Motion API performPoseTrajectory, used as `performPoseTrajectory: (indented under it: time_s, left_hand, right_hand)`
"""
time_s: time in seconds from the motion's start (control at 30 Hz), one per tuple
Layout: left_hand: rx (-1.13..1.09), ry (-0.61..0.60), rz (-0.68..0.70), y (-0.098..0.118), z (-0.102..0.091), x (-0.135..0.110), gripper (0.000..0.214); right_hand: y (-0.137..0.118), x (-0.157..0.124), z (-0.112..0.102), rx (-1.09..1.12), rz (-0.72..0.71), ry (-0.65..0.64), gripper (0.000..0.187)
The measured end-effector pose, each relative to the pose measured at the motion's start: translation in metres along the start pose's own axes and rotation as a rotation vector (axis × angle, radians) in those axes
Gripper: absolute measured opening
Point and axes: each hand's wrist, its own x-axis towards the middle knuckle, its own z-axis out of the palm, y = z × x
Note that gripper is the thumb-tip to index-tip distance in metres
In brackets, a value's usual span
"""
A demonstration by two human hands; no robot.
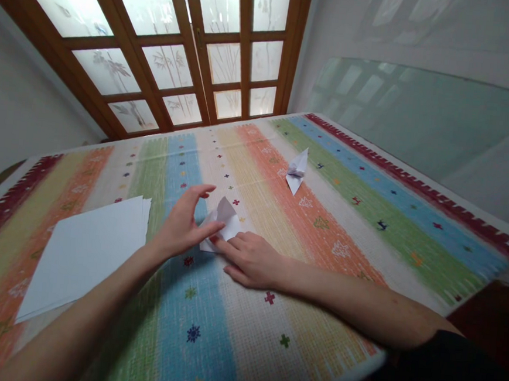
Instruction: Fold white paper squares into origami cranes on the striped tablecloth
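A small sheet of white folded paper [230, 226] lies on the striped tablecloth, with a pointed flap rising at its top. My left hand [186, 217] is at its left side, thumb reaching across onto the paper and the other fingers curved apart from it. From the right, my right hand [251, 258] holds the paper's lower right part against the cloth, fingers close together and the index near the left thumb. Both hands hide part of the lower folds. Farther back to the right sits a finished-looking folded paper crane [297, 171], touched by neither hand.
A stack of white paper sheets [86, 248] lies left of my hands, partly behind my left forearm. The patterned tablecloth [269, 344] covers the table. Beyond the far edge stand wooden doors [240, 86] with frosted panes; a glass panel [410, 120] leans at the right wall.
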Motion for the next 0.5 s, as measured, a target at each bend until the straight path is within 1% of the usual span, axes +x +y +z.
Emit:
performPoseTrajectory:
  time_s: [0.07,0.13,0.2,0.27,0.33,0.43,0.5]
  left_hand:
    - [0.041,-0.010,0.002,-0.006,0.015,-0.020,0.073]
    - [0.105,0.035,-0.006,-0.011,0.026,-0.037,0.077]
    - [0.170,0.053,-0.030,-0.013,0.033,-0.049,0.079]
    - [0.222,0.055,-0.051,-0.014,0.035,-0.054,0.077]
    - [0.262,0.061,-0.053,-0.016,0.034,-0.056,0.075]
    - [0.312,0.082,-0.052,-0.022,0.033,-0.055,0.073]
    - [0.340,0.092,-0.082,-0.027,0.033,-0.055,0.074]
  right_hand:
    - [0.001,-0.006,0.000,0.008,-0.030,-0.007,0.056]
    - [0.002,-0.013,0.001,0.036,-0.050,-0.008,0.054]
    - [0.001,-0.021,0.002,0.062,-0.052,-0.009,0.050]
    - [-0.002,-0.026,0.002,0.083,-0.040,-0.022,0.047]
    - [-0.007,-0.028,0.001,0.116,-0.028,-0.044,0.049]
    - [-0.017,-0.022,-0.002,0.180,-0.035,-0.087,0.053]
    - [-0.023,-0.014,-0.002,0.203,-0.056,-0.120,0.056]
